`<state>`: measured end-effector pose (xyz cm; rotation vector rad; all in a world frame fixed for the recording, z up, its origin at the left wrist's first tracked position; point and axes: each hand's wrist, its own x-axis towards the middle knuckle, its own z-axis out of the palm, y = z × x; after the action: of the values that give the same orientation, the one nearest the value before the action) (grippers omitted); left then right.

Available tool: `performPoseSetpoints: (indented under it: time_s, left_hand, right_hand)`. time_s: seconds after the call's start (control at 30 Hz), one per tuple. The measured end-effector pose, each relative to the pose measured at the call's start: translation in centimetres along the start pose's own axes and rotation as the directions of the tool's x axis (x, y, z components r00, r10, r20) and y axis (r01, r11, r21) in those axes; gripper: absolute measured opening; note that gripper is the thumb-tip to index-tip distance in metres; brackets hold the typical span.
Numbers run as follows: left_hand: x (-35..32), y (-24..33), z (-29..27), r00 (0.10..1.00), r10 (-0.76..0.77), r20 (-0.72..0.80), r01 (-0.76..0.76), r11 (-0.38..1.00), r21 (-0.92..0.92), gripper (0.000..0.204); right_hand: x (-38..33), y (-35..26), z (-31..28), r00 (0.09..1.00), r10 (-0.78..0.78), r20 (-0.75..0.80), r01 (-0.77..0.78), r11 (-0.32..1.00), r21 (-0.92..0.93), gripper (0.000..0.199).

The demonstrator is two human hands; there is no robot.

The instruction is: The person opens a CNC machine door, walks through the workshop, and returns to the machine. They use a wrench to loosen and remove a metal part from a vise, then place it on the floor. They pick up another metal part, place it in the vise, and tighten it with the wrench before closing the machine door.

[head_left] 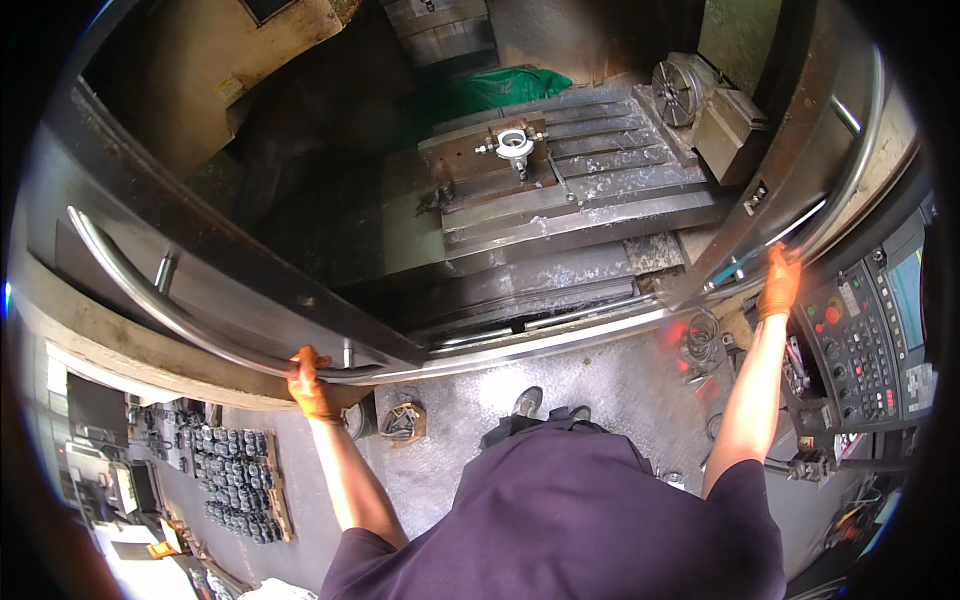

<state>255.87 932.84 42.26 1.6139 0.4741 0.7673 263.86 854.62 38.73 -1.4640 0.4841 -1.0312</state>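
My left hand, in an orange glove, is closed round the lower end of a long curved metal door handle. My right hand, gloved the same way, grips the lower end of the matching door handle on the other side. The two machine doors stand apart. Between them shows the machine's slotted metal table. A white ring-shaped part sits in a fixture on a brown plate, well beyond both hands.
A round chuck unit stands at the table's right end, with green cloth behind the table. A control panel is by my right arm. Dark parts lie in rows on a pallet at left, near a small box.
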Motion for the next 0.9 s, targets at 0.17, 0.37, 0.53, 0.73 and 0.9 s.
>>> performPoseSetpoints:
  time_s: [0.17,0.37,0.53,0.73,0.9]
  left_hand:
    - [-4.5,0.1,3.5,0.912,0.189,0.364,-0.143,0.978,-0.15,0.039]
    - [-9.1,4.1,11.0,0.721,-0.042,0.692,0.027,0.999,0.033,0.012]
    - [-10.7,2.3,15.4,0.481,0.079,0.873,-0.036,0.997,-0.071,0.011]
    - [-9.5,4.5,16.6,0.278,-0.05,0.959,0.055,0.998,0.036,0.012]
    - [-7.8,4.6,16.4,0.118,0.05,0.992,-0.015,0.999,-0.049,0.013]
  right_hand:
    - [-7.0,-2.2,3.5,0.979,0.146,0.144,-0.149,0.989,0.012,0.015]
    - [-16.1,-5.8,7.3,0.944,0.063,0.324,-0.066,0.998,-0.001,0.014]
    - [-21.8,-8.8,10.8,0.827,0.282,0.486,-0.36,0.93,0.072,0.007]
    - [-26.2,-8.8,13.7,0.815,0.264,0.516,-0.303,0.953,-0.007,0.022]
    - [-29.3,-9.4,14.8,0.787,0.066,0.613,-0.047,0.998,-0.048,0.013]
